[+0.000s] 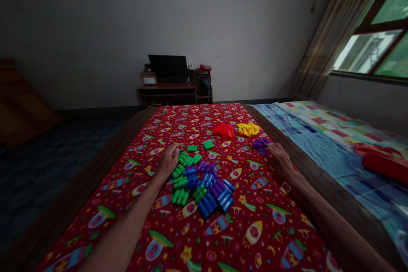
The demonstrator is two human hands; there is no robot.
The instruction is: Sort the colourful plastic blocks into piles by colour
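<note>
A mixed heap of green, blue and purple plastic blocks [200, 182] lies in the middle of a red patterned cloth [255, 221]. My left hand [168, 159] rests at the heap's left edge, fingers curled around a block that looks blue. My right hand [279, 157] reaches to the right, fingertips touching a small pile of purple blocks [260, 144]. Further back sit a red pile [223, 130] and a yellow pile [247, 128]. Two loose green blocks [208, 145] lie between the heap and the red pile.
The cloth covers a long wooden-edged surface. To the right lies a blue and multicoloured bedspread [318, 136] with a red object [382, 163] on it. A desk with a dark monitor [168, 68] stands against the far wall. A curtained window is at the upper right.
</note>
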